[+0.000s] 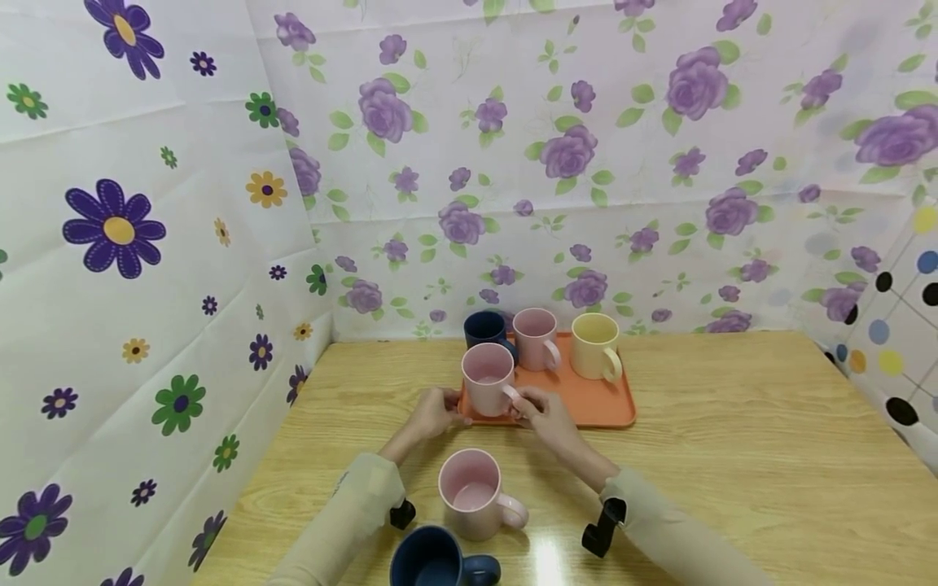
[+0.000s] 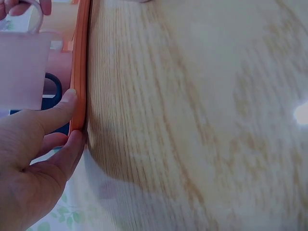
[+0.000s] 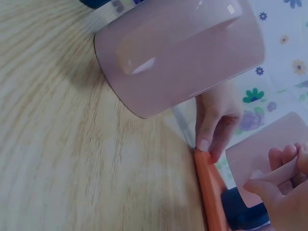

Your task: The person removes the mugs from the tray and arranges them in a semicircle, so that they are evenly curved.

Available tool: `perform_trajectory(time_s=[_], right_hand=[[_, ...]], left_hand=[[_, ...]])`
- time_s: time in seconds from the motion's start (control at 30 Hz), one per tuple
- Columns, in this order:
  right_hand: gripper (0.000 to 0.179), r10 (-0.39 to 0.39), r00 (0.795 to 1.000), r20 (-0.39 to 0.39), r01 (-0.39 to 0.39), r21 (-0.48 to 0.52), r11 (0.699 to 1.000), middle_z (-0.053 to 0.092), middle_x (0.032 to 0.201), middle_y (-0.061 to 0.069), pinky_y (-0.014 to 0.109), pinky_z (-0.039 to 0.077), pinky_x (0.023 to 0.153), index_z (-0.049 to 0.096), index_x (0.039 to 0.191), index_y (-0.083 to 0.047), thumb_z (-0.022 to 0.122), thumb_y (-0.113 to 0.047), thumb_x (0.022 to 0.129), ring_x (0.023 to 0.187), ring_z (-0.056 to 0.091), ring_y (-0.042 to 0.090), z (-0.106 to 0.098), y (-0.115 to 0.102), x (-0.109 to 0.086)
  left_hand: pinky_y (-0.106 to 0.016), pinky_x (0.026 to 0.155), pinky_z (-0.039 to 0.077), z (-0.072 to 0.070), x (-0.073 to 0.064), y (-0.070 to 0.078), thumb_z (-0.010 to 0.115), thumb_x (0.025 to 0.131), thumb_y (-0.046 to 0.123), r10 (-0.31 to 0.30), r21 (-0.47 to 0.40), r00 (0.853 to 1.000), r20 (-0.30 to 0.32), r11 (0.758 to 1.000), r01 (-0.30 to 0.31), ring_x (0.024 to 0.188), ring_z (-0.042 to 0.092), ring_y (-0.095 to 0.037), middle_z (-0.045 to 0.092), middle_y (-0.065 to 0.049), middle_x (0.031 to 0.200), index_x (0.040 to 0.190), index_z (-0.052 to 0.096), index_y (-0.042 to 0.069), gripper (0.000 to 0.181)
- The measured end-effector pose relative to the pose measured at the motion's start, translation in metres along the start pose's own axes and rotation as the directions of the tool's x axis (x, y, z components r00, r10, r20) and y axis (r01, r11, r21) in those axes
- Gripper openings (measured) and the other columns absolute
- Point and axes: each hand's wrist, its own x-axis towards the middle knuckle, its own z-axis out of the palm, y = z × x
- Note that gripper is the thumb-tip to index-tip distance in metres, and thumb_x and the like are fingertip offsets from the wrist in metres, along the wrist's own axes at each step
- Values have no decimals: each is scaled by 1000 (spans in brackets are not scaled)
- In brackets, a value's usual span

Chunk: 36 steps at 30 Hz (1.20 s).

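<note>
With its thumb and fingers, my left hand (image 1: 434,413) pinches the front left corner of an orange tray (image 1: 586,409). The rim between thumb and fingers shows clearly in the left wrist view. My right hand (image 1: 545,417) holds a pink mug (image 1: 487,389) by its handle, upright over the tray's front left part. Whether its base touches the tray I cannot tell. Behind it on the tray stand a navy mug (image 1: 484,326), partly hidden, another pink mug (image 1: 533,340) and a yellow mug (image 1: 592,348).
Between my forearms, a third pink mug (image 1: 469,505) stands on the wooden table (image 1: 733,439), its handle to the right. Nearer to me is a second navy mug (image 1: 427,566), cut by the frame's lower edge. Flowered cloth (image 1: 454,146) hangs behind the table and on the left.
</note>
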Motion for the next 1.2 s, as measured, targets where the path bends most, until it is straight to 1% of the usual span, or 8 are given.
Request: perform_trajectory(time_s=[0.07, 0.3, 0.5, 0.6, 0.8, 0.93, 1.07, 1.2], right_hand=[[22, -1, 1000, 15, 2, -18, 1000, 64, 94, 24, 37, 56, 84, 59, 104, 13, 50, -6, 99, 81, 59, 11, -3, -2, -4], [26, 8, 995, 95, -7, -10, 1000, 63, 87, 10, 29, 57, 81, 59, 107, 16, 52, -8, 99, 81, 59, 6, -14, -8, -20], [29, 7, 985, 173, -6, -6, 1000, 64, 87, 7, 36, 57, 85, 59, 109, 16, 55, -11, 98, 83, 60, 7, -24, -8, -33], [30, 24, 980, 200, -24, 0, 1000, 63, 88, 6, 38, 57, 86, 58, 108, 16, 55, -12, 98, 84, 61, 8, -28, -7, -39], [34, 41, 973, 226, -41, -3, 999, 64, 90, 8, 41, 57, 86, 58, 106, 15, 56, -18, 98, 85, 62, 10, -34, -3, -50], [35, 45, 968, 245, -44, -13, 999, 64, 91, 6, 35, 58, 83, 59, 106, 15, 57, -18, 98, 84, 62, 8, -37, -1, -56], [35, 72, 966, 249, -72, -10, 997, 65, 90, 3, 32, 58, 82, 60, 107, 16, 58, -18, 97, 83, 61, 7, -39, 2, -62], [35, 98, 962, 253, -103, 6, 995, 65, 87, 2, 34, 58, 83, 58, 106, 18, 58, -16, 97, 84, 62, 7, -41, 4, -67]], left_hand=[[-17, 63, 52, 0, 0, 0, 81, 72, -2, -2, -8, 1000, -1, 1000, 2, 78, 68, -23, 72, -21, 90, 103, 70, -6, 33], [-18, 64, 52, 1, 0, -2, 81, 72, -2, 3, -13, 1000, -10, 1000, -4, 77, 68, -25, 72, -22, 89, 104, 69, -8, 35], [-16, 62, 50, 2, 0, -1, 81, 73, 0, 17, 41, 1000, -23, 999, -16, 76, 67, -21, 72, -18, 87, 101, 71, -5, 30], [-18, 62, 51, 1, 0, 0, 82, 72, 1, 17, 52, 1000, -20, 999, -16, 76, 67, -21, 72, -19, 89, 104, 71, -6, 34], [-23, 66, 56, 0, -1, 0, 82, 72, 2, 6, 58, 1000, -27, 998, -5, 80, 69, -25, 72, -23, 95, 111, 67, -10, 44], [-27, 68, 57, 0, -2, 0, 82, 72, 1, 4, 48, 1000, -30, 999, -3, 81, 69, -29, 71, -25, 97, 112, 65, -13, 46], [-27, 68, 57, 1, -2, -1, 82, 72, 0, -2, 49, 999, -33, 999, 4, 81, 69, -27, 71, -25, 97, 114, 64, -13, 47], [-25, 67, 57, 2, -2, 0, 81, 73, 1, -19, 43, 999, -26, 999, 20, 81, 69, -26, 71, -25, 100, 115, 64, -12, 47]])
